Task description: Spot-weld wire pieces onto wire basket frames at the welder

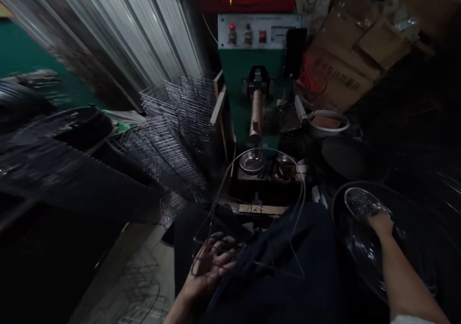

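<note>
My left hand point(216, 259) lies palm up over my lap, its fingers curled around a bent wire frame point(230, 166). The frame has a large rounded loop at its far end and angled wires nearer me. To the right, my right hand point(382, 224) reaches into a small round bowl point(364, 190) of shiny bits, too blurred to name. Its fingertips are hidden there, so whether they grip anything does not show. Straight ahead, a green spot-welding machine point(241, 64) carries a copper-coloured arm point(257, 107) above a small metal dish point(252, 162).
Stacked wire racks point(173, 127) stand left of the machine. At its right are a white basin point(329, 130), a dark round pan point(344, 156) and cardboard boxes point(334, 69). A large dark tub point(351, 247) sits beneath the small bowl. More wire pieces point(140, 285) lie on the floor.
</note>
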`<state>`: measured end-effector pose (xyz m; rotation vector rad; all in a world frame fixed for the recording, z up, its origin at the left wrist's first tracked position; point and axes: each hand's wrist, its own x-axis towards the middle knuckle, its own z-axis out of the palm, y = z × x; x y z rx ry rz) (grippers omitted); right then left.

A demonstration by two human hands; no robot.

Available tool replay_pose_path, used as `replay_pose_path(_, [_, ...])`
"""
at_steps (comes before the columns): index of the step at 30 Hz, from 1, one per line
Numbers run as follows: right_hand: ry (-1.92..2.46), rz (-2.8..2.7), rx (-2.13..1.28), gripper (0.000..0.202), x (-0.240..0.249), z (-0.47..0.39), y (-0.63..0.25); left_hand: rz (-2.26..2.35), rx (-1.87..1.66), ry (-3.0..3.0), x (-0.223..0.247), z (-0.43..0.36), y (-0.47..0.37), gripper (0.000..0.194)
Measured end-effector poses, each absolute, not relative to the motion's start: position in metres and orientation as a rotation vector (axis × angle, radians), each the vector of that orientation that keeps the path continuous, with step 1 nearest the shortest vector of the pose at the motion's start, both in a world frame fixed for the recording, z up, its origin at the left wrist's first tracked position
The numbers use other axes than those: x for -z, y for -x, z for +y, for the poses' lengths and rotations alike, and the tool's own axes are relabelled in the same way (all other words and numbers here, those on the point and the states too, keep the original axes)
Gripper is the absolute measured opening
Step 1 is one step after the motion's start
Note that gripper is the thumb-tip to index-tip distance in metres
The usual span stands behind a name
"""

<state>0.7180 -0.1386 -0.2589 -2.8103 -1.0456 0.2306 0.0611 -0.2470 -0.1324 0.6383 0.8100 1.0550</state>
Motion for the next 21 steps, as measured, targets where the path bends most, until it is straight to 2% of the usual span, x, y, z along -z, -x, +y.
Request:
replay_pose_path(2, [2.843,-1.026,-0.282,0.054,0.256,-0.140,-0.712,0.853,-1.047,-0.880,0.112,-0.234,-0.056,0.086])
replay_pose_path(6, [2.873,-1.032,-0.371,0.047,0.249,-0.140,-0.693,1.078,-0.949,-1.251,0.085,-0.207,-0.051,0.096])
replay_pose_path(10, [2.882,-1.009,-0.339,0.045,0.230,-0.133,-0.682,1.194,-0.893,-1.421,0.104,-0.175,-0.050,0.098])
replay_pose_path(14, [2.766,-1.078,-0.208,0.052,0.181,-0.113,-0.652,1.182,-0.868,-1.512,0.134,-0.145,-0.044,0.095])
replay_pose_path(17, [2.244,-1.404,-0.146,0.034,0.126,-0.094,-0.588,1.185,-0.837,-1.537,0.143,-0.128,-0.037,0.095])
replay_pose_path(21, [1.420,-1.869,-0.572,0.032,0.068,-0.073,-0.471,1.231,-0.810,-1.601,0.143,-0.112,-0.031,0.099])
